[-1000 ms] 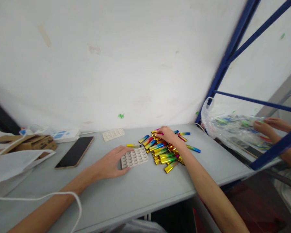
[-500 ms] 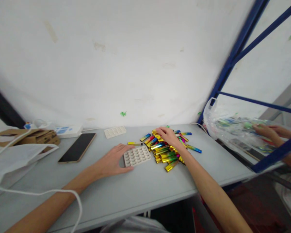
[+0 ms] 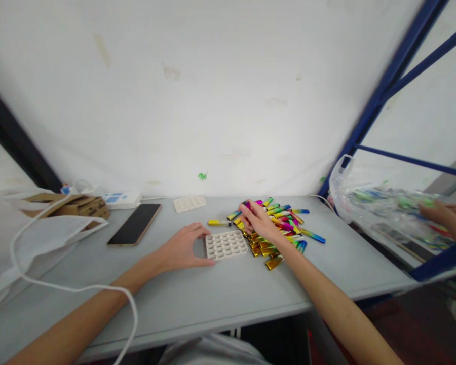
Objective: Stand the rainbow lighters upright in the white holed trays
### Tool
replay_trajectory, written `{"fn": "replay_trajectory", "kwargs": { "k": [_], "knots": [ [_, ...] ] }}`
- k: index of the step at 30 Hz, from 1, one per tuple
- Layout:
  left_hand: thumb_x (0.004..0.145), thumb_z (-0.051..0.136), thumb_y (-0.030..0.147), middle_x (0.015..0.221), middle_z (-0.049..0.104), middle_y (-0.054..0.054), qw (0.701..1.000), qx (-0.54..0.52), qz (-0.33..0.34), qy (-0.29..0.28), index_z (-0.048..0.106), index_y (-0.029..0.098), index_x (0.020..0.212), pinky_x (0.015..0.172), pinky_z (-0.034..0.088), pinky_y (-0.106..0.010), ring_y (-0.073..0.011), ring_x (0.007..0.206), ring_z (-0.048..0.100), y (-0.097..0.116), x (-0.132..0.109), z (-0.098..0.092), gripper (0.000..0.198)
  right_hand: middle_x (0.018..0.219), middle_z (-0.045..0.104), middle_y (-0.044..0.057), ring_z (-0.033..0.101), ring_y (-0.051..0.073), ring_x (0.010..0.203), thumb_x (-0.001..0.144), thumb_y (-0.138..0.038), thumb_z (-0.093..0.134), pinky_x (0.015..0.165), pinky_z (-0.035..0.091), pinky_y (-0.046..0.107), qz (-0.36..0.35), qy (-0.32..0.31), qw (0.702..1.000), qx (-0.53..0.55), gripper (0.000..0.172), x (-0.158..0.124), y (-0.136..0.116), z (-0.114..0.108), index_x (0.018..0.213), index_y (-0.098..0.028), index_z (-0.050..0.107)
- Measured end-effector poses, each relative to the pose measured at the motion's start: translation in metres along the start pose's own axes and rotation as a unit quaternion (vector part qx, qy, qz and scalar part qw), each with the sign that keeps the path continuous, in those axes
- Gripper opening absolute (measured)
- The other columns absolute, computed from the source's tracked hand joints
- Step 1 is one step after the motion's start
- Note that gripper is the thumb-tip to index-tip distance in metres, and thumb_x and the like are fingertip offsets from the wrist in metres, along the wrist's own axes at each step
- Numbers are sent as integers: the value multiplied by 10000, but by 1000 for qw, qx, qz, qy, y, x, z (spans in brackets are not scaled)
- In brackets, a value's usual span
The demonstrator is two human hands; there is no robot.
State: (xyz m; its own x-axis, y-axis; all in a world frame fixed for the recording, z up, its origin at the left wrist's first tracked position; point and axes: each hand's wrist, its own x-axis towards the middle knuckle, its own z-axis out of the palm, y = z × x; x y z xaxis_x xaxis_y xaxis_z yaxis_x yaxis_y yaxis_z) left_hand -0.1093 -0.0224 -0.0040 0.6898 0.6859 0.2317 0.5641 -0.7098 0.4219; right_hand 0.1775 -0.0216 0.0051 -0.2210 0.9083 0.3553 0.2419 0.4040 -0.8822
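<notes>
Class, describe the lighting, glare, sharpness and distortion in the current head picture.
Head view: wall brightest around the middle, duller towards the corners; bright glints on the metallic tubes; blue post leaning outward, probably wide-lens distortion; co-worker's hand at far right soft and blurred.

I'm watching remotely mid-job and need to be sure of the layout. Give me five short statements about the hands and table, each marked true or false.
1. The phone lies left of the left hand, dark screen up. True.
2. The right hand rests on that phone. False: it is at the pile of shiny pieces.
3. The left hand is at the left end of the near white tray. True.
4. The single piece just beyond that tray is blue all over. False: it is yellow with a dark end.
5. A second white tray lies closer to the wall. True.
</notes>
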Motion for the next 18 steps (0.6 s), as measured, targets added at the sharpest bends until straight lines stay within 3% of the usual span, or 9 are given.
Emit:
{"fn": "replay_trajectory", "kwargs": {
  "k": [3,11,18],
  "knots": [
    [699,880,572,1100,680,-54,1000,-16,8,5,670,220,1096,980,518,-410,-286,1056,659,3,1,5,570,581,377,-90,345,123,478,1001,-650,492,472,300,253,34,19,999,16,415,-3,-1,10,859,-261,458],
    [697,895,582,1135,680,-64,1000,-20,12,17,678,229,1120,1015,513,-435,-298,1093,650,7,3,16,592,614,406,-42,388,143,592,983,-635,496,534,292,269,-10,62,996,-68,476,-7,-1,29,717,-244,442],
    [695,900,571,1144,675,-71,999,-21,13,22,678,221,1137,1031,513,-441,-304,1111,646,5,3,17,606,549,337,-43,333,127,557,897,-536,481,549,232,287,29,118,986,-110,451,-6,-2,30,571,-247,364]
  ]
}}
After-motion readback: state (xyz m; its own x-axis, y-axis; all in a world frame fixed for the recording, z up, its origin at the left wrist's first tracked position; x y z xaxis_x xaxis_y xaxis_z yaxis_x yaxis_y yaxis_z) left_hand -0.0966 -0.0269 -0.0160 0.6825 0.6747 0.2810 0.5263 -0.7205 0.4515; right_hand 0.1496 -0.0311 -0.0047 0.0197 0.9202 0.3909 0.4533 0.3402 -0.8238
